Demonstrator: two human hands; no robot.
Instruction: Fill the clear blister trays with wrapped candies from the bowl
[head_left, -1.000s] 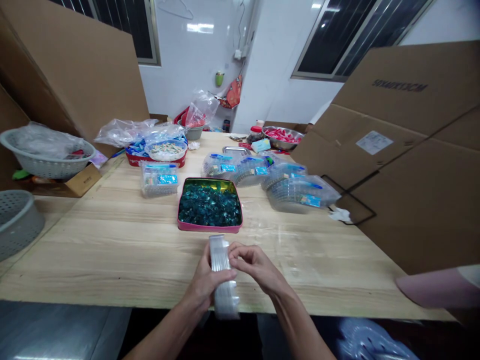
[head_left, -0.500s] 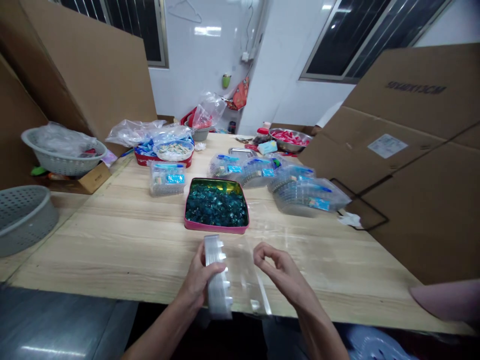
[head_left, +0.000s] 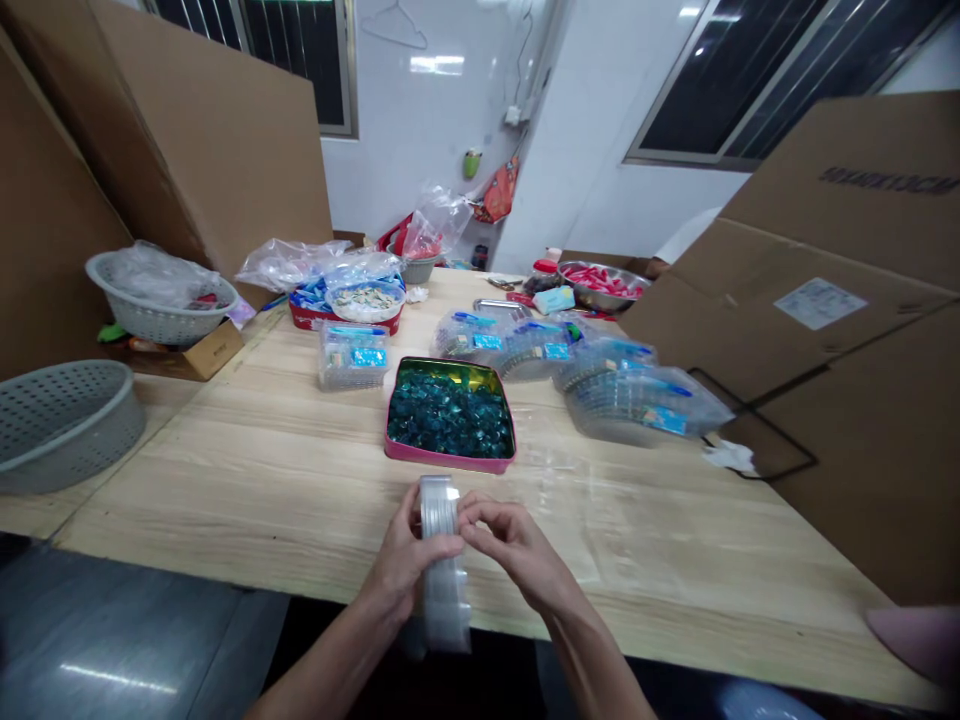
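Note:
My left hand (head_left: 403, 562) is closed around a stack of nested clear plastic pieces (head_left: 444, 600), thumb across its near face. They look like thin trays or box shells with tabs along the right edge. The fingers of my right hand (head_left: 504, 545) are pinched together at the stack's upper right edge; the exact piece between them is hard to make out. Just beyond sits a pink-rimmed tin (head_left: 450, 464) holding many dark teal, shiny small pieces (head_left: 450, 412). Clear plastic film (head_left: 562, 500) lies on the table right of my hands.
Filled clear plastic cases (head_left: 630, 395) with blue items stand at right, another case (head_left: 354, 355) at left. Behind are a red tray (head_left: 307, 318) and a steel bowl (head_left: 604, 300). Grey baskets (head_left: 71, 430) stand left; cardboard (head_left: 840, 400) walls the right side.
My right hand has moved left from beside the stack to its edge. Clear plastic with a white strip near that hand no longer shows there. The view has shifted slightly left.

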